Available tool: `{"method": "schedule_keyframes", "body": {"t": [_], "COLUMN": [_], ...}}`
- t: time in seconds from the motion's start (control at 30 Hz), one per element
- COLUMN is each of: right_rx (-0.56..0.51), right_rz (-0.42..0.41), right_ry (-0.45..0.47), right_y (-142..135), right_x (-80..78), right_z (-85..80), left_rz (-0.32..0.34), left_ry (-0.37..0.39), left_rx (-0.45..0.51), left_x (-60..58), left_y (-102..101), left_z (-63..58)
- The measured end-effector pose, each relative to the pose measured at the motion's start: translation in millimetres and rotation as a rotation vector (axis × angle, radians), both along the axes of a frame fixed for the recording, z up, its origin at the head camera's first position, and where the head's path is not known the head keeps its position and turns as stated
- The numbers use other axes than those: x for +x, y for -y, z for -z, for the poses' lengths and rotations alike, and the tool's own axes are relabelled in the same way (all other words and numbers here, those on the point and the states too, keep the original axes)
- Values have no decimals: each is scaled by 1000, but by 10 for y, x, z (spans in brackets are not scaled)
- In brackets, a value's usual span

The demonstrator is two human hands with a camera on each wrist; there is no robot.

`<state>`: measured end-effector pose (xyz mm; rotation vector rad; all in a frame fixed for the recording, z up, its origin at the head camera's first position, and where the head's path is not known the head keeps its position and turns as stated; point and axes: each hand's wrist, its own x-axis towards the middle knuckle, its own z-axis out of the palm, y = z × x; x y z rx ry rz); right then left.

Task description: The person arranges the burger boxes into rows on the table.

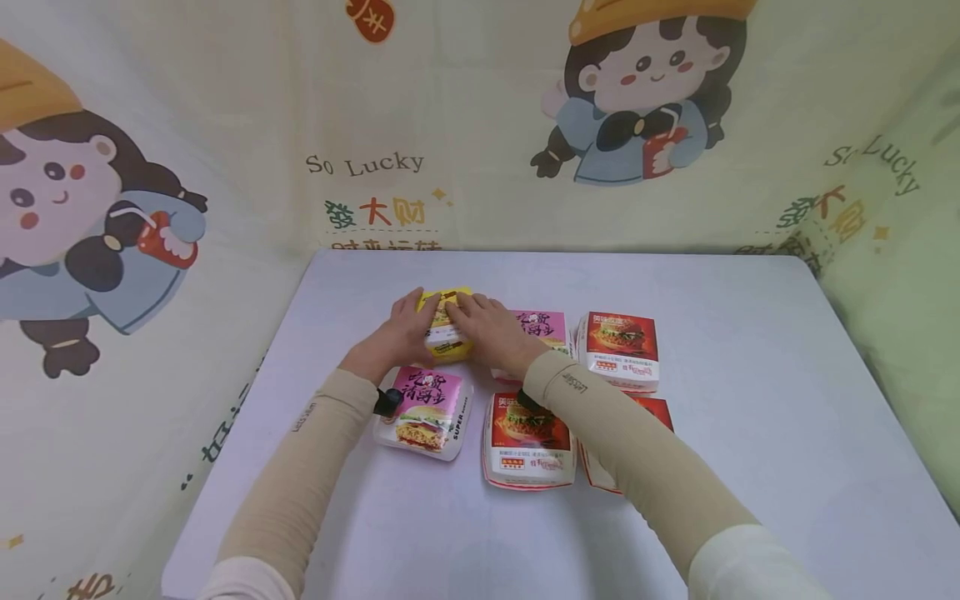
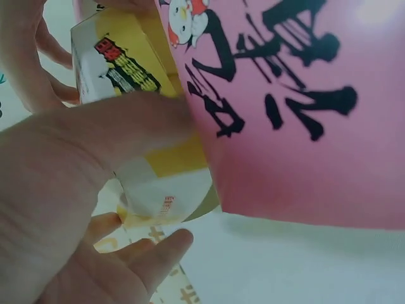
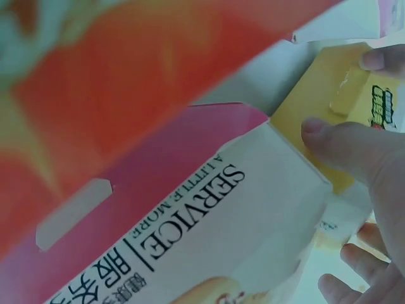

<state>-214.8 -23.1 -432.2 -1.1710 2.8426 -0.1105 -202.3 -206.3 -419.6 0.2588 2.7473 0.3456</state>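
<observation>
A yellow and white burger box (image 1: 448, 343) stands near the back left of the white table, between both hands. My left hand (image 1: 407, 332) holds its left side, with the thumb reaching across the front in the left wrist view. On the other side my right hand (image 1: 493, 330) holds it; in the right wrist view the thumb (image 3: 345, 145) lies against a yellow panel (image 3: 316, 95). Both hands have fingers over the top. A pink burger box (image 1: 427, 408) lies just in front of the left hand. Another pink burger box (image 1: 551, 327) is partly hidden behind the right hand.
Red burger boxes stand to the right: one at the back (image 1: 619, 346), one in front (image 1: 528, 446), and one partly under the right sleeve (image 1: 660, 410). The white table (image 1: 772, 392) extends to the right. A patterned cloth (image 1: 480, 150) hangs behind it.
</observation>
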Motion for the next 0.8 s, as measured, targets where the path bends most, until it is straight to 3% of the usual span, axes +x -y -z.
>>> {"method": "schedule_keyframes", "body": {"t": [0.23,0.53,0.8], "right_rx": [-53,-36,-50], "right_rz": [-8,30,41], "right_ry": [50,127,171], "right_y": [-15,-35,-56], "right_x": [7,7,39], "right_z": [-37,-49,-41], "left_rz": [1,95,122], "left_ry": [38,53,38], "left_rx": [51,153,144], "left_x": [-3,-9,-3], "left_y": [14,40,15], "left_z": [-16,-31,20]}}
